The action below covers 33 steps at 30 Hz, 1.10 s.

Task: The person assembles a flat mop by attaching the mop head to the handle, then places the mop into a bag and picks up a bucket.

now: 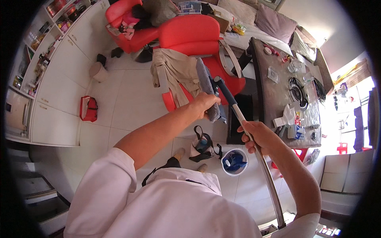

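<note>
The left hand (206, 104) grips a long fluffy grey mop head (204, 81); the right hand (260, 138) clasps its silver metal pole (272, 187).

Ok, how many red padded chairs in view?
2. One chair is just beyond the grey mop head, with beige cloth draped over it; the other chair is behind it to the left. Others could be hidden behind them.
</note>
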Available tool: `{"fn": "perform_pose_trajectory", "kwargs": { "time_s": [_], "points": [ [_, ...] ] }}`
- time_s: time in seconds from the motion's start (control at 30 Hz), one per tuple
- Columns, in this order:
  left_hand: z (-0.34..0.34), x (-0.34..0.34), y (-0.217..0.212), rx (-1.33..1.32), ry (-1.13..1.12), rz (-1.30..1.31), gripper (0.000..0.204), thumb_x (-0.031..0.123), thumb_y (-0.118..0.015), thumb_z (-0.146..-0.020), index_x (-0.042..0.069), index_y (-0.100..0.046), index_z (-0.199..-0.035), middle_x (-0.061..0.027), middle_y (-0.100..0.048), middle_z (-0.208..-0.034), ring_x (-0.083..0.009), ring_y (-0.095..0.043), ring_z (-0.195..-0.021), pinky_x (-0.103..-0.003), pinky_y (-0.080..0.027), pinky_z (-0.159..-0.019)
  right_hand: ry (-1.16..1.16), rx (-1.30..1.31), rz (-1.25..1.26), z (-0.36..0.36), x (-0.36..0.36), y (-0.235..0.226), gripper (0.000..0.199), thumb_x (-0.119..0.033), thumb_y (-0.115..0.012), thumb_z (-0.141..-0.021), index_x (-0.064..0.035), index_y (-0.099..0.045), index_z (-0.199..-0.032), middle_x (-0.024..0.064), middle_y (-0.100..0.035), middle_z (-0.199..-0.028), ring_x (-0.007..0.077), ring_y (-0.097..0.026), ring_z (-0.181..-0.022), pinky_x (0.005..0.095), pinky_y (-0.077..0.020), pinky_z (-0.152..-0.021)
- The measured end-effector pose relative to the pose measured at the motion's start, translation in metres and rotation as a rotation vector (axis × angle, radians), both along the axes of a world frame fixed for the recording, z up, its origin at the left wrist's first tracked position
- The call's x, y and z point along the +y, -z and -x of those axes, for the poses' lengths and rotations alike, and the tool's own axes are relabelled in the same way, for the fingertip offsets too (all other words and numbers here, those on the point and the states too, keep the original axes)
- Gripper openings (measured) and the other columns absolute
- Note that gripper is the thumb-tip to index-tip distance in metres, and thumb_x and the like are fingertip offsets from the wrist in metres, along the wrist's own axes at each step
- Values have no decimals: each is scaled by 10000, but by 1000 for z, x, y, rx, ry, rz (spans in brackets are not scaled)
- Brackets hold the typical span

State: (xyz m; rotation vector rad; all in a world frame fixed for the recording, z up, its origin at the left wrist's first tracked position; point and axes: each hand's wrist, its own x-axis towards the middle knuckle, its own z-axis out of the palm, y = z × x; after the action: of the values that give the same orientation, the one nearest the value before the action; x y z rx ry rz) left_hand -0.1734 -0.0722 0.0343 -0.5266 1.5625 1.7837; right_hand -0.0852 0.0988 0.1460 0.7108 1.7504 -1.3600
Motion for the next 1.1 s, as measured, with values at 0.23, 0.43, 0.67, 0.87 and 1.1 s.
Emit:
{"fn": "perform_pose_trajectory", "kwargs": {
  "time_s": [0.23, 0.43, 0.67, 0.87, 1.1],
  "points": [
    [-3, -2, 0, -1, 33, -61, 294, 130, -621, -702, 13, -488, -935, -112, -549, -762, -238, -587, -580, -460, -538, -522, -31, -4, 36, 2, 4, 7, 322, -335, -377, -941, -17, -429, -955, 6, -368, -630, 66, -342, -445, 231, -320, -395],
    [-1, -3, 11, -39, 27, -84, 293, 142, -619, -708, 15, -483, -933, -122, -564, -781, -246, -596, -587, -465, -539, -518, -25, 7, 69, 1, 3, 12, 325, -334, -383, -940, -13, -432, -961, 7, -368, -627, 63, -349, -446, 234, -318, -387],
    [17, -15, 35, 901, -302, 758, 647, 229, -685, -600, 54, -474, -1186, -270, -435, -1185, -408, -464, -1080, -503, -407, -889, -70, 9, 22, -4, -8, 14, 318, -319, -390, -939, -8, -452, -960, 10, -373, -620, 71, -350, -439, 237, -322, -384],
    [48, -33, 29, 874, 531, 1021, 611, 355, -696, -533, 182, -604, -1112, -329, -213, -1366, -489, -292, -1218, -432, -305, -999, -81, 22, 24, -10, -8, 20, 325, -304, -388, -939, 9, -472, -939, 14, -382, -591, 77, -349, -419, 242, -313, -366],
    [55, -35, 27, 723, 495, 782, 494, 314, -706, -552, 156, -657, -1017, -186, -264, -1409, -309, -385, -1229, -331, -353, -963, -96, 31, 45, -11, -10, 14, 342, -339, -367, -949, -11, -463, -935, 4, -383, -597, 55, -345, -426, 213, -299, -355]
  ]
}}
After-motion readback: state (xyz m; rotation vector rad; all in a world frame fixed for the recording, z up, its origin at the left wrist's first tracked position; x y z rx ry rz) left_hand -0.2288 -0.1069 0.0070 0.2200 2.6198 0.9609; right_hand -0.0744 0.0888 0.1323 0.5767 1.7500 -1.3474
